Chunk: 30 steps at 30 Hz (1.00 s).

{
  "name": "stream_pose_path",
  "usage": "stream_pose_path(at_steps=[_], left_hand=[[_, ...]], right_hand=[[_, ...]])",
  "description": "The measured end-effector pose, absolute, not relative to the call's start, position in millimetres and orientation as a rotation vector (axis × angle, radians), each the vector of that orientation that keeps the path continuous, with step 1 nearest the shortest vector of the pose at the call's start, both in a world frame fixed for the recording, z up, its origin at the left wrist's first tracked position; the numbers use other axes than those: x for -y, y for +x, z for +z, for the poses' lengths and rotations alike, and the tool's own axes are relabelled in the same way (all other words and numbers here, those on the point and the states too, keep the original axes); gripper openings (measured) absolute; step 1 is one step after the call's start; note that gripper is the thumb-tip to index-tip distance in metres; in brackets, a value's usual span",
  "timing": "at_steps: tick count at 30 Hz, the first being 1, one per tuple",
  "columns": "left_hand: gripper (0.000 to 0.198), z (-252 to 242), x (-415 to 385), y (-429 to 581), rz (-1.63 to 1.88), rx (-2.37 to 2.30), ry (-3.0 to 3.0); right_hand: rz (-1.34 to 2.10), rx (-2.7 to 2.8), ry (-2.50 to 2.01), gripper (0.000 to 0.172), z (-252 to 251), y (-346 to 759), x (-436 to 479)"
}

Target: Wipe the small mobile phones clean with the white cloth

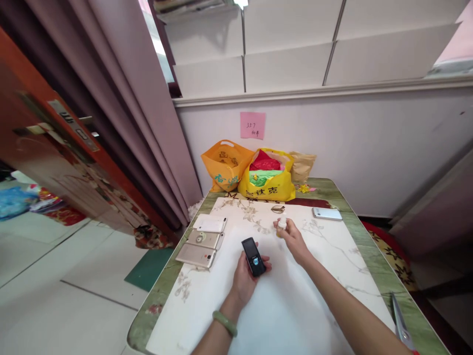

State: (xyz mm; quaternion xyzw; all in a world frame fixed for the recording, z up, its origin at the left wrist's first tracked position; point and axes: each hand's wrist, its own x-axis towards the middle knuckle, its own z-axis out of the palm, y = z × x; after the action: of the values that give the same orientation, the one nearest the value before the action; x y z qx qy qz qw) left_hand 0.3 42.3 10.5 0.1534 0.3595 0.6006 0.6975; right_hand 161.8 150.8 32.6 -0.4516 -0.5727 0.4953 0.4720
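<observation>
My left hand (244, 277) is closed around a small black mobile phone (253, 257), its screen and keypad side facing up. A pale green bangle (224, 323) circles that wrist. To the right and a little farther off, my right hand (294, 240) grips a small spray bottle (282, 226) with a white top and yellowish lower part, held upright. The bottle and the black phone are apart. Both hands are above the white patterned sheet (192, 301) on the table.
Several phones (202, 239) lie at the left edge, and a silver phone (327, 213) at the right. An orange bag (226, 165), a yellow bag (266, 185) and a brown paper bag (302, 166) stand against the wall. Scissors (402, 325) rest at the near right edge.
</observation>
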Motion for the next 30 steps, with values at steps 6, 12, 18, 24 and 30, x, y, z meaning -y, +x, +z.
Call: stream_pose_path(at_steps=[6,12,18,24,30], left_hand=[[0.062,12,-44,0,1.330,-0.815,0.308],[0.060,11,-45,-3,1.293,-0.801,0.282],[0.054,9,-47,-6,1.295,-0.736,0.229],[0.053,7,-50,-8,1.254,-0.735,0.246],[0.051,11,-48,-8,1.230,-0.785,0.253]], right_hand=[[0.711,1.695,-1.377,0.037,13,146,-214],[0.681,1.754,-1.443,0.050,-10,131,-227],[0.497,1.732,-1.441,0.060,-6,165,-202],[0.377,1.811,-1.904,0.046,-5,240,-134],[0.268,1.807,-2.102,0.061,-4,251,-99]])
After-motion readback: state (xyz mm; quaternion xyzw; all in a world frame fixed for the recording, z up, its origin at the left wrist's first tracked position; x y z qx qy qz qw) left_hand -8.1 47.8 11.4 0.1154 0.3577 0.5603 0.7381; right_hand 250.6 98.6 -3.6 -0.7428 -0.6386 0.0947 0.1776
